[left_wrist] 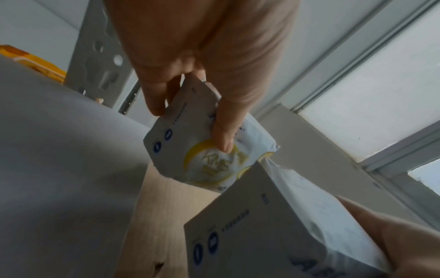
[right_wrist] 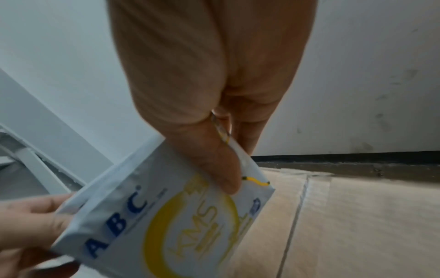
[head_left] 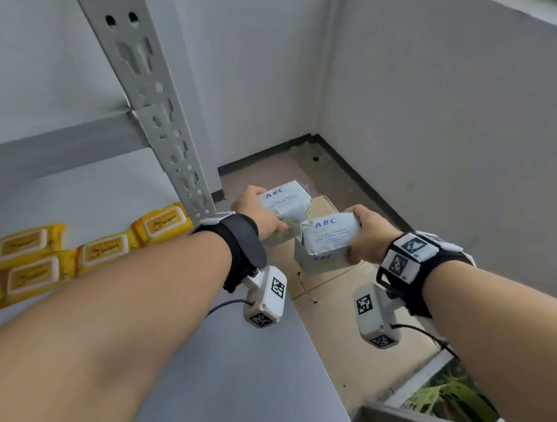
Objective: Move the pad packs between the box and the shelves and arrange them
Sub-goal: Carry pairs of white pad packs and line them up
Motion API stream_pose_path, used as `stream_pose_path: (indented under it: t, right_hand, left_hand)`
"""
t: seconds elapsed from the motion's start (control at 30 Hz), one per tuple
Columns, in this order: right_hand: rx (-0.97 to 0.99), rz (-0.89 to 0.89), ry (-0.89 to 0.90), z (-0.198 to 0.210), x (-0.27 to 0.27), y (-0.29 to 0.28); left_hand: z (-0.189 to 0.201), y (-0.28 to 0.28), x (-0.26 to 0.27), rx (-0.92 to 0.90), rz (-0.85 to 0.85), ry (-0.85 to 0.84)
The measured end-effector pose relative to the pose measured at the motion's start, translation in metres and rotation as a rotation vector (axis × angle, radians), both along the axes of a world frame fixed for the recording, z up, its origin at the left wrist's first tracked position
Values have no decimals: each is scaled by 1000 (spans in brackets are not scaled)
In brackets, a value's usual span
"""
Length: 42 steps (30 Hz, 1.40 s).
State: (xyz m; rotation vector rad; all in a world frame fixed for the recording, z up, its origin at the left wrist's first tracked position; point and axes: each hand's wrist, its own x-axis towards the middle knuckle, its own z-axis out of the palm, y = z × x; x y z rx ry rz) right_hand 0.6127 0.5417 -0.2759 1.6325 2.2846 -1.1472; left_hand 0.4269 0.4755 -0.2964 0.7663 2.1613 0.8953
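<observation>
Each hand carries one white pad pack with blue "ABC" lettering, above a closed cardboard box point(head_left: 331, 292) on the floor. My left hand point(head_left: 261, 209) grips the far pack point(head_left: 286, 200) by its left end. My right hand point(head_left: 360, 238) grips the nearer pack point(head_left: 327, 240) by its right end. The two packs almost touch at their inner corners. In the left wrist view, thumb and fingers of the left hand point(left_wrist: 190, 129) clamp the pack point(left_wrist: 204, 159). The right hand point(right_wrist: 238, 167) pinches its pack point(right_wrist: 166, 216) by the top edge in the right wrist view.
A grey shelf board point(head_left: 102, 187) at the left carries several yellow wipes packs point(head_left: 105, 249). A perforated metal upright point(head_left: 153, 105) stands just left of my left hand. Another grey board point(head_left: 228, 371) lies below my arms. White walls meet in a corner behind the box.
</observation>
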Motion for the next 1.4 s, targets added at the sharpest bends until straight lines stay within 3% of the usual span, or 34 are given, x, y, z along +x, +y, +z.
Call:
stream_pose_path:
  t: [0.37, 0.7, 0.83, 1.0, 1.2, 1.4]
  right_hand:
    - [21, 23, -9, -60, -13, 10]
    - [22, 4, -114, -53, -19, 9]
    - [13, -50, -150, -21, -26, 1]
    - [43, -62, 6, 44, -56, -30]
    - [88, 58, 211, 143, -130, -101]
    - [203, 95, 354, 224, -220, -195]
  left_hand:
    - [-40, 26, 20, 9, -137, 9]
    - [-35, 25, 15, -100, -168, -6]
    - [-6, 7, 7, -88, -133, -3]
    - [53, -38, -17, 7, -89, -4]
    - [144, -123, -72, 150, -32, -36]
    - [236, -233, -162, 278, 25, 17]
